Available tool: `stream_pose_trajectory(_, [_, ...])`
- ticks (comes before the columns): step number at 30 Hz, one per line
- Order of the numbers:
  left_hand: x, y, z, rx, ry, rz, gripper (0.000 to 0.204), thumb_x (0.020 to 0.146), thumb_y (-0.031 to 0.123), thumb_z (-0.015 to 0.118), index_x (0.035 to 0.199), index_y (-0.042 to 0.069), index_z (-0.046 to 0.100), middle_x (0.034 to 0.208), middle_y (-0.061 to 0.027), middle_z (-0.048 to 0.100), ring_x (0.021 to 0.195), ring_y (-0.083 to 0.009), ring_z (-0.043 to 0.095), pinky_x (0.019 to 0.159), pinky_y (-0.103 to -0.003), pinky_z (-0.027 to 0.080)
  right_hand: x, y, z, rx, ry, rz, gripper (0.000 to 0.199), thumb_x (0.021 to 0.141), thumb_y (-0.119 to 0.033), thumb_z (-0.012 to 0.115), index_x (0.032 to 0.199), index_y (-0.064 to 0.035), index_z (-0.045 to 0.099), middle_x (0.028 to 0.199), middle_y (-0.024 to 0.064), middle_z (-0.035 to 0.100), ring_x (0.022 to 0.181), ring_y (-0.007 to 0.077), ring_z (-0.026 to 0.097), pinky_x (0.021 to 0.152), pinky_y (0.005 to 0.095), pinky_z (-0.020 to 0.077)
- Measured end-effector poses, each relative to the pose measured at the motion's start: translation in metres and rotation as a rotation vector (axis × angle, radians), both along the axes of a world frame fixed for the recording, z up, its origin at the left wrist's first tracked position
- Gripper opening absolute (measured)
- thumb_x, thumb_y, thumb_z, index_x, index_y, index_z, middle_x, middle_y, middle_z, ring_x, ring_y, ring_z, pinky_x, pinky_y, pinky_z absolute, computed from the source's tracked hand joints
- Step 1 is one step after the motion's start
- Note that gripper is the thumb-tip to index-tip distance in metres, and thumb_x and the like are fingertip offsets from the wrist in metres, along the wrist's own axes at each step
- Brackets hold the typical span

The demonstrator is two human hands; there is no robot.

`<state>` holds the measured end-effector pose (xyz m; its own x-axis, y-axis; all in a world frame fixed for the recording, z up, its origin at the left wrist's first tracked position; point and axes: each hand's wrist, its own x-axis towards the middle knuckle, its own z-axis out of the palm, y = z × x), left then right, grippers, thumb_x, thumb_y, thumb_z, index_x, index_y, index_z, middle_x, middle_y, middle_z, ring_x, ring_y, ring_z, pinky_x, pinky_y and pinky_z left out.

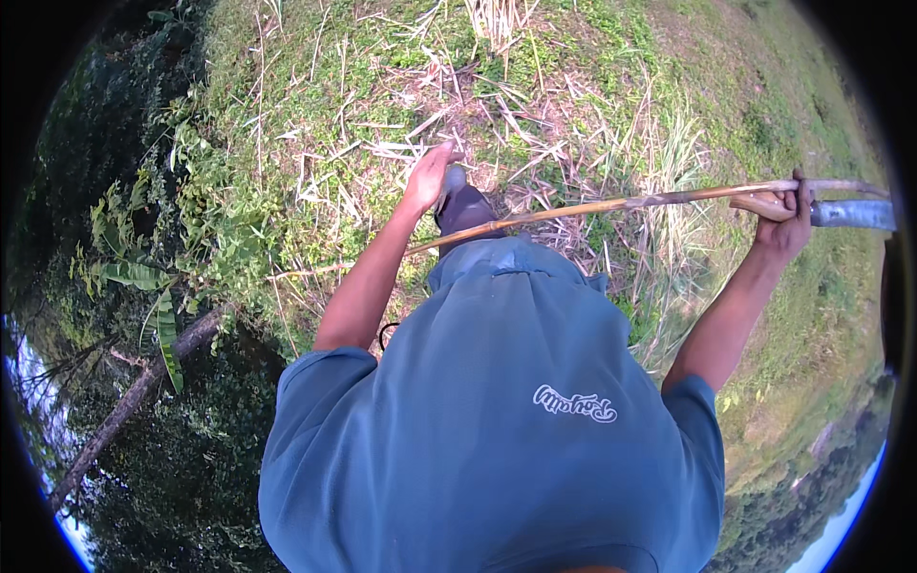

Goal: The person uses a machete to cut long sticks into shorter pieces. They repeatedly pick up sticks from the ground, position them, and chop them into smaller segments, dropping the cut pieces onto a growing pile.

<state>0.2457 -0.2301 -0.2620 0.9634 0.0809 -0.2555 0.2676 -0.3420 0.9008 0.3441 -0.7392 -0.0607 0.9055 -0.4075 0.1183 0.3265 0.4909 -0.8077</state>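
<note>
My right hand is out at the far right, closed around the brown wooden handle of a machete. The machete's grey blade points outward, away from my body. A finger of the same hand hooks over a long, thin, yellow-brown cane stalk, which runs across in front of me and passes by my left forearm. My left hand is held out ahead, beside my dark shoe and trouser leg. Its fingers are stretched out, and nothing shows in them.
Dry cut stalks and leaves litter the grass ahead, with an upright pale clump at the far edge. Tall grass stands right of centre. Dense bushes and a slanting trunk lie to the left.
</note>
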Motion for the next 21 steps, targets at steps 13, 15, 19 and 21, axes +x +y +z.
stream_pose_trajectory(13, [-0.171, 0.087, -0.094, 0.445, 0.247, -0.053, 0.066, 0.091, 0.062, 0.045, 0.068, 0.001, 0.061, 0.053, -0.0164, 0.052, 0.053, -0.0333, 0.052, 0.059, -0.046, 0.043, 0.102, -0.144, 0.105, -0.369, 0.046, -0.116, 0.034, 0.097, -0.012, 0.052, 0.119, 0.0132, 0.054, 0.09, 0.012, 0.062, 0.073, 0.014, 0.055, 0.071, 0.0293, 0.0515])
stream_pose_trajectory(15, [-0.143, 0.076, -0.072, 0.409, 0.155, -0.03, 0.057, 0.091, 0.055, 0.05, 0.071, 0.003, 0.059, 0.055, -0.014, 0.051, 0.053, -0.0302, 0.049, 0.057, -0.044, 0.041, 0.086, -0.096, 0.082, -0.428, 0.013, -0.185, 0.033, 0.095, -0.012, 0.055, 0.118, 0.0121, 0.052, 0.105, 0.0179, 0.064, 0.069, 0.0134, 0.055, 0.068, 0.0279, 0.052])
stream_pose_trajectory(19, [-0.086, 0.028, -0.027, 0.131, -0.046, -0.08, 0.036, 0.089, 0.036, 0.065, 0.076, 0.005, 0.054, 0.057, -0.0064, 0.044, 0.054, -0.0152, 0.04, 0.052, -0.033, 0.037, 0.011, 0.019, 0.031, -0.637, 0.122, -0.302, 0.016, 0.09, -0.011, 0.064, 0.094, 0.0018, 0.055, 0.095, 0.0168, 0.071, 0.054, 0.0081, 0.049, 0.052, 0.0217, 0.0455])
stream_pose_trajectory(21, [-0.067, 0.0, 0.0, 0.092, -0.104, -0.145, 0.032, 0.089, 0.034, 0.066, 0.079, 0.005, 0.056, 0.059, -0.0058, 0.046, 0.055, -0.0152, 0.042, 0.054, -0.033, 0.038, -0.019, 0.055, -0.013, -0.831, 0.291, -0.378, 0.021, 0.088, -0.019, 0.068, 0.088, -0.0004, 0.058, 0.08, 0.0092, 0.072, 0.049, 0.0069, 0.047, 0.047, 0.0206, 0.0379])
